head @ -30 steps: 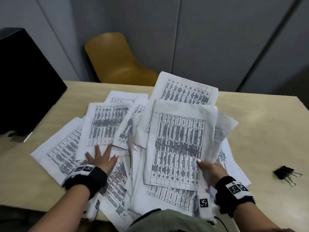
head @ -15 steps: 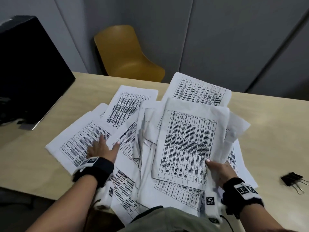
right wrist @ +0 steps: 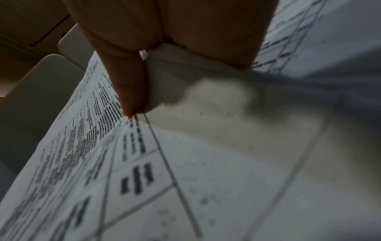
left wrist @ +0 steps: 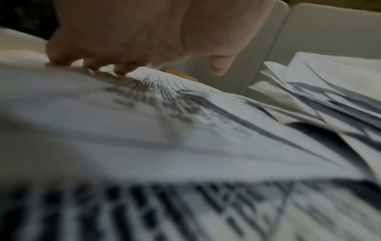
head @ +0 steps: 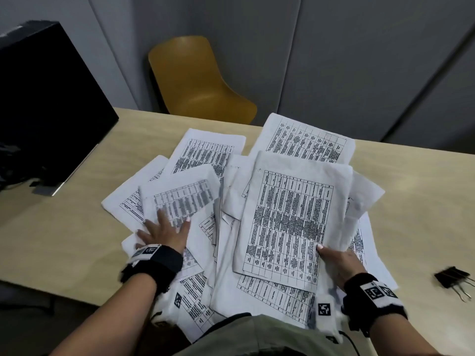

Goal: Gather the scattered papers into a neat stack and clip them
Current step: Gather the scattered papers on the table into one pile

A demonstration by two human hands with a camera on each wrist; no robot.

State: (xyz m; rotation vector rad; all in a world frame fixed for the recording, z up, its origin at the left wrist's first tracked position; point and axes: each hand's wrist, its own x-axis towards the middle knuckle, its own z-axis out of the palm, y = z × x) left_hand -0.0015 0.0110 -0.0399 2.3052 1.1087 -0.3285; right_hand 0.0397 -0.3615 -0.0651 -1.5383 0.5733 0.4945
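Several printed white sheets lie fanned over the beige table point(head: 77, 227). My right hand point(head: 334, 263) pinches the lower right edge of a loose bundle of sheets point(head: 288, 214), thumb on top, and the right wrist view shows that thumb on the bundle point(right wrist: 132, 91). My left hand point(head: 164, 229) lies flat with fingers spread on a blurred sheet point(head: 180, 199) at the left of the pile; its fingertips point(left wrist: 121, 71) press that sheet point(left wrist: 144, 122). A black binder clip point(head: 452, 277) lies alone on the table to the right.
A black monitor point(head: 43, 104) stands at the table's left end. A yellow chair point(head: 195, 80) sits behind the far edge, against grey wall panels. Bare tabletop shows to the left of the pile and around the clip.
My left hand has slid one sheet from the left spread in toward the pile; it now overlaps the others. The right hand keeps its hold on the bundle.
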